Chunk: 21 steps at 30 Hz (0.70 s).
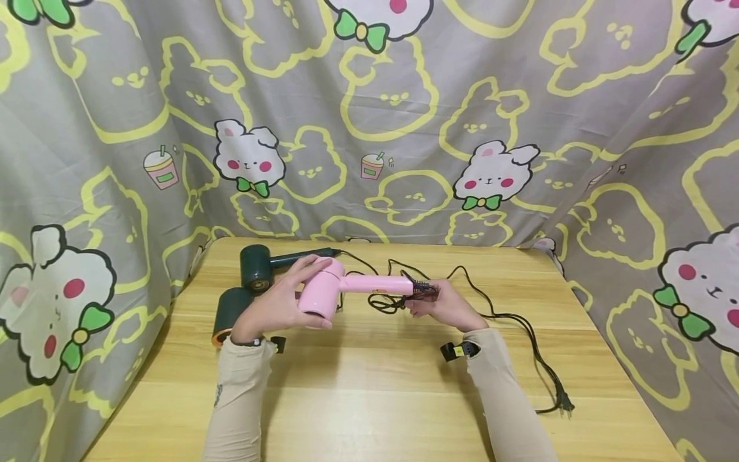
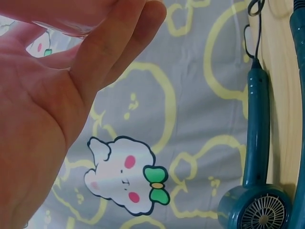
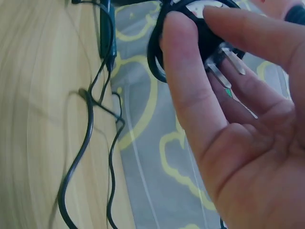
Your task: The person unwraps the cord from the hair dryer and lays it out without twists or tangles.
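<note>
A pink hair dryer (image 1: pixel 321 292) is held up over the table, its handle pointing right. My left hand (image 1: pixel 277 301) grips its barrel, thumb on the near side and fingers over the top; in the left wrist view only part of the pink barrel (image 2: pixel 71 14) shows above the palm. At the handle's end, my right hand (image 1: pixel 441 305) pinches the dryer's bundled black cord (image 1: pixel 389 303). The right wrist view shows the two-pronged plug (image 3: pixel 219 64) between the thumb and fingers of that hand.
Two dark green hair dryers lie at the left: one at the back (image 1: pixel 256 266), one nearer (image 1: pixel 231 311), partly behind my left hand. Their black cords (image 1: pixel 491 311) run across the wooden table (image 1: pixel 346 404) to plugs (image 1: pixel 562 401) at the right. A patterned curtain (image 1: pixel 323 192) surrounds the table.
</note>
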Each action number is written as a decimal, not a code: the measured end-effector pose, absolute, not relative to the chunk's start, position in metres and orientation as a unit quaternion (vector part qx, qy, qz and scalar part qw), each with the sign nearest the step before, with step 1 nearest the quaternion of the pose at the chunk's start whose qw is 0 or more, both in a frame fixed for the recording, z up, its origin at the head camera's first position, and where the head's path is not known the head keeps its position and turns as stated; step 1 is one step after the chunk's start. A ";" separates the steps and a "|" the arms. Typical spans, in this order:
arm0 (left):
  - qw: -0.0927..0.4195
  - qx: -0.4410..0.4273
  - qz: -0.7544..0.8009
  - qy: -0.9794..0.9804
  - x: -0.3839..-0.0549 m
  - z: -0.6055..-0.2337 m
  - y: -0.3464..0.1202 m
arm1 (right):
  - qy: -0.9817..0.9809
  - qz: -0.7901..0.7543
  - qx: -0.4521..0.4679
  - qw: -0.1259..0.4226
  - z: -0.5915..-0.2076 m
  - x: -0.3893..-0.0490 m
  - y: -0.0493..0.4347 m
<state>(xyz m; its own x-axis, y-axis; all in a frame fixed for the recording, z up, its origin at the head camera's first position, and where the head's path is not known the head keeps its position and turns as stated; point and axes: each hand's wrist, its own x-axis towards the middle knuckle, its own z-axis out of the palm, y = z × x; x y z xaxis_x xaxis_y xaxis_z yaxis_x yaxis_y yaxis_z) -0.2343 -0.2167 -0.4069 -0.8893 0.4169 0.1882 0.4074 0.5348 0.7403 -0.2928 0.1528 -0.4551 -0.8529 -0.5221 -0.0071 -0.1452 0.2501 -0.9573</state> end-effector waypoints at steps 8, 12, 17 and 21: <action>0.009 0.254 0.400 0.881 -0.236 -0.407 -0.208 | 0.795 -0.573 -0.175 0.093 -0.454 -0.298 0.163; 0.017 0.254 0.382 0.888 -0.237 -0.408 -0.203 | 0.805 -0.566 -0.172 0.048 -0.449 -0.298 0.168; 0.031 0.259 0.375 0.890 -0.238 -0.411 -0.196 | 0.794 -0.588 -0.153 0.017 -0.438 -0.295 0.171; 0.036 0.269 0.374 0.887 -0.241 -0.414 -0.192 | 0.766 -0.625 -0.148 -0.003 -0.429 -0.289 0.171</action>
<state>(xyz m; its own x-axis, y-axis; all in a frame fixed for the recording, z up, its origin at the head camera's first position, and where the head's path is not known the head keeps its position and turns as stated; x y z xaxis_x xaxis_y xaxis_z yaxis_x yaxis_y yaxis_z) -0.2409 -0.1922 -0.4137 -0.8525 0.5046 0.1365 0.4502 0.5760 0.6823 -0.2893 0.1708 -0.4288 -0.9561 -0.2235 0.1898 -0.2309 0.1746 -0.9572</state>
